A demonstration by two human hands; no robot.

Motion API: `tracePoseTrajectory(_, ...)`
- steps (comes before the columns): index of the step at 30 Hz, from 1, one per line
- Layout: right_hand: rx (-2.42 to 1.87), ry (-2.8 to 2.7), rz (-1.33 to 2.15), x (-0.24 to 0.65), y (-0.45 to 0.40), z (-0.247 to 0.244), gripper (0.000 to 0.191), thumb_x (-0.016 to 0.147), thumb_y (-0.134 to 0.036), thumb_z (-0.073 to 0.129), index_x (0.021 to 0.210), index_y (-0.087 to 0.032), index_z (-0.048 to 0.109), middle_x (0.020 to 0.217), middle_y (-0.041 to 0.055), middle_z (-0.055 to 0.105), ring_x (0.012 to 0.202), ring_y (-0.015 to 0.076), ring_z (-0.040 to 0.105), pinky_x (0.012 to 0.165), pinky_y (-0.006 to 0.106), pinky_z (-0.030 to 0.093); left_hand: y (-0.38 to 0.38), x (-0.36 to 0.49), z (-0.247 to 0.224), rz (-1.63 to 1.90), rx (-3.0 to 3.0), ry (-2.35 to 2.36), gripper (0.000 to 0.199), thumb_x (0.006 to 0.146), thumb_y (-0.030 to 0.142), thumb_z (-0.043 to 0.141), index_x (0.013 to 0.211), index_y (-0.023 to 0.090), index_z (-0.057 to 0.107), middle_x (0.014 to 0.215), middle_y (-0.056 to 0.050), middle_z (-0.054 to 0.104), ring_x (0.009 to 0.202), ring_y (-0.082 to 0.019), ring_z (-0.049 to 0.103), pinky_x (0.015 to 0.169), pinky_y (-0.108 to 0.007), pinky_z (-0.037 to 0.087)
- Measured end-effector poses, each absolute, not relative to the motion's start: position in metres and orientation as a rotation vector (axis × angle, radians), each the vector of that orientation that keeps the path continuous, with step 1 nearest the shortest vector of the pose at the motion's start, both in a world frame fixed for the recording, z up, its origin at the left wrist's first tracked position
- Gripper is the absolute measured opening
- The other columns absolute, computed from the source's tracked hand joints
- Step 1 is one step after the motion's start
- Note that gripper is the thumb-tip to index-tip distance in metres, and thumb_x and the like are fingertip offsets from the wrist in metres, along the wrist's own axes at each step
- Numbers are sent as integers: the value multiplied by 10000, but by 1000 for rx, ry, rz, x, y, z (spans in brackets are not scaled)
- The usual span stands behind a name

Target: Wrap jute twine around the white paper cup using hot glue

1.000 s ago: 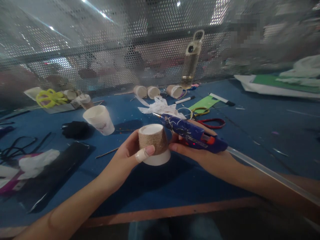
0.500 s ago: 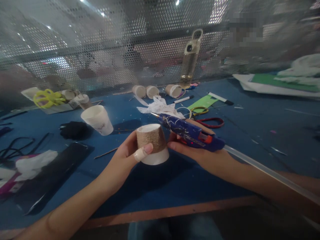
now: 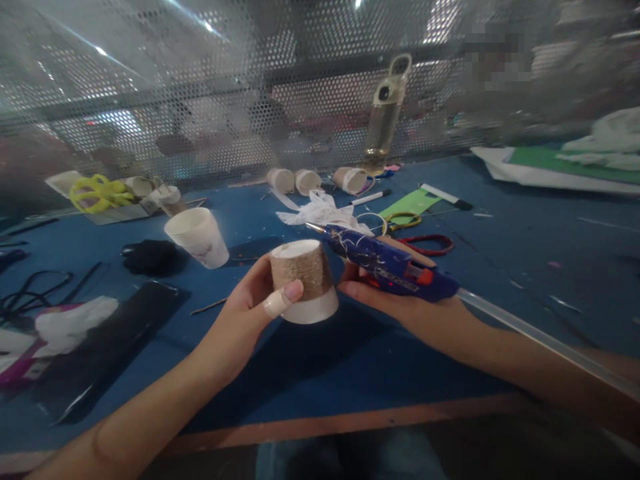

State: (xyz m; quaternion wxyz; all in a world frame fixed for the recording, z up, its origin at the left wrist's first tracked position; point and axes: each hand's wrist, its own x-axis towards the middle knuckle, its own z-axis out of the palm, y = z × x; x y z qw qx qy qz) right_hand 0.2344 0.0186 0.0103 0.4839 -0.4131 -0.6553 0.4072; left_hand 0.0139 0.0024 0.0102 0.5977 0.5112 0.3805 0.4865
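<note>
My left hand [image 3: 260,298], its thumb wrapped in a pale bandage, is closed round an upside-down paper cup [image 3: 311,311]. Brown twine [image 3: 299,270] winds round most of the cup, leaving a white band by the rim bare. In my right hand [image 3: 385,300] is a blue hot glue gun [image 3: 387,261] with stringy glue on its barrel. A long clear glue stick [image 3: 540,340] sticks out of its back. The nozzle points left, just above and beyond the cup's upper right edge, apart from it. My right thumb is close to the cup's side.
White paper cups [image 3: 199,237], nested together, lie tilted at left. Behind are several twine-wrapped cups [image 3: 307,181], crumpled white lace [image 3: 320,210], red-handled scissors [image 3: 430,245] and a water bottle [image 3: 383,127]. Yellow scissors [image 3: 100,193] rest on a box; a black pouch [image 3: 115,347] lies left.
The cup is tilted slightly more and sits a little higher in view. Both hands keep their hold. The whole scene has shifted slightly to the right.
</note>
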Motion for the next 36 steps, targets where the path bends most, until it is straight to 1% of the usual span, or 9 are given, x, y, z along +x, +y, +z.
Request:
tracePoseTrajectory(7,-1066,-1446,1077,233,21,10,198,705,-213,848,819,-273,698,804,-27,725,787,191,718,797,362,636,1,11,10,1206,1107,846,439,884,389,707,1297,246,668,1293,-91,709,1190,-303,661,1002,-389,528)
tracePoseTrajectory(13,-1051,-1476,1099,237,24,11,231,668,-244,881,818,-257,706,813,-34,718,791,174,696,775,317,610,0,10,13,1219,1088,802,435,905,417,663,1308,252,663,1301,-87,706,1179,-311,665,964,-383,545)
tracePoseTrajectory(18,-962,-1505,1266,243,27,7,201,771,-324,833,749,-244,649,806,-43,682,708,130,663,729,281,559,1,10,13,1213,1114,790,395,914,384,659,1282,240,671,1289,-88,710,1179,-302,664,971,-367,532)
tracePoseTrajectory(21,-883,-1488,1382,245,27,4,167,793,-285,818,810,-245,657,859,-57,686,616,95,646,659,267,554,1,10,12,1197,1123,803,382,914,374,663,1270,235,676,1291,-92,708,1181,-301,664,984,-371,523)
tracePoseTrajectory(23,-867,-1481,1444,244,25,4,189,766,-280,839,830,-250,664,882,-54,692,607,102,656,633,274,569,1,10,12,1192,1118,813,393,911,377,667,1276,234,675,1292,-95,707,1182,-303,663,987,-375,521)
tracePoseTrajectory(25,-863,-1504,1473,244,23,5,211,747,-302,852,805,-251,656,838,-54,689,637,126,679,659,296,589,1,9,12,1198,1108,814,405,908,376,670,1289,238,673,1278,-91,713,1169,-293,668,972,-361,526)
tracePoseTrajectory(28,-869,-1599,1353,244,21,8,197,825,-380,784,765,-256,644,776,-45,689,734,165,712,767,334,591,1,8,11,1207,1091,841,380,912,371,666,1268,239,688,1246,-76,727,1136,-273,678,912,-317,537)
tracePoseTrajectory(32,-958,-1641,1096,248,23,8,244,886,-475,703,758,-274,654,888,-13,715,895,213,714,959,412,525,2,8,13,1235,1068,875,417,904,391,678,1298,254,676,1271,-65,719,1173,-285,657,885,-313,538)
tracePoseTrajectory(36,-1053,-1615,910,252,22,7,232,858,-493,724,794,-285,644,959,4,711,942,243,687,995,457,495,2,10,14,1268,1033,872,418,901,398,683,1293,250,684,1232,-60,736,1127,-264,676,872,-307,540)
